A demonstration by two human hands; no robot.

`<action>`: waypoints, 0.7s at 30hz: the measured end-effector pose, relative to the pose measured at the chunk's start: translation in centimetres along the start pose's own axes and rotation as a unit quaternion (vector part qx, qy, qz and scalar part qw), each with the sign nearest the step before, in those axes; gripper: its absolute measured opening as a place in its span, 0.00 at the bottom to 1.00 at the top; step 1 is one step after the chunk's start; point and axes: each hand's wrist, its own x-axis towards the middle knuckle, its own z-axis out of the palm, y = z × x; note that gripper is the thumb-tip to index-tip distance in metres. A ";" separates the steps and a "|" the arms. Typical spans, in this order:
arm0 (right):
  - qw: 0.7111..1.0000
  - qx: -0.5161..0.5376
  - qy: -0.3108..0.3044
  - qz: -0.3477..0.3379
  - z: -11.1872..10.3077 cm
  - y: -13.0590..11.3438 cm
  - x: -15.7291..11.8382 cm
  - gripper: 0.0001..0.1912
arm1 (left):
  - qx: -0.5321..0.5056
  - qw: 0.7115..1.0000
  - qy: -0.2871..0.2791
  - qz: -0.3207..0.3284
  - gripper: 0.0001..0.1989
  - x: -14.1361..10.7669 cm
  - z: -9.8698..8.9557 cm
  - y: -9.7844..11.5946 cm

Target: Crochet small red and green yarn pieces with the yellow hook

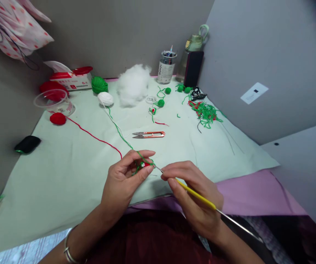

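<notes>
Between the thumb and fingers of my left hand (127, 174) is a small crochet piece (146, 165) in red, green and white. My right hand (195, 194) grips a crochet hook (198, 196) by its yellow handle, and the metal tip meets the piece's right end. Green yarn (119, 132) runs over my left fingers from the back of the table. A red strand (97, 138) and a white strand also lead toward my left hand. Orange-handled thread snips (149, 135) lie just beyond both hands.
At the back stand a green yarn ball (99, 84), white stuffing (134, 86), a pen jar (166, 68), a bottle (195, 43) and a phone (193, 69). Yarn scraps (206, 113) lie right. A plastic cup (61, 104), red ball (58, 118) and black object (27, 144) sit left.
</notes>
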 end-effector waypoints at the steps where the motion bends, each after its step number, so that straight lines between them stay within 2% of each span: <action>1: 1.000 -0.015 -0.002 -0.011 0.0 -0.1 0.1 0.10 | 0.000 1.000 0.003 0.004 0.10 0.0 0.1 0.0; 6: 0.995 -0.088 0.028 -0.050 0.7 0.3 -0.2 0.11 | -0.064 0.997 -0.013 -0.040 0.15 0.3 0.5 0.2; 11: 0.970 -0.190 0.046 -0.147 1.6 2.0 -0.9 0.16 | -0.137 0.986 -0.050 -0.081 0.17 0.3 0.7 0.1; 15: 0.961 -0.198 0.064 -0.179 2.0 2.8 -1.3 0.19 | -0.143 0.982 -0.074 -0.098 0.18 0.2 0.4 0.0; 21: 0.958 -0.171 0.085 -0.213 2.3 3.2 -2.0 0.22 | -0.107 0.993 0.003 -0.053 0.25 0.3 0.9 0.6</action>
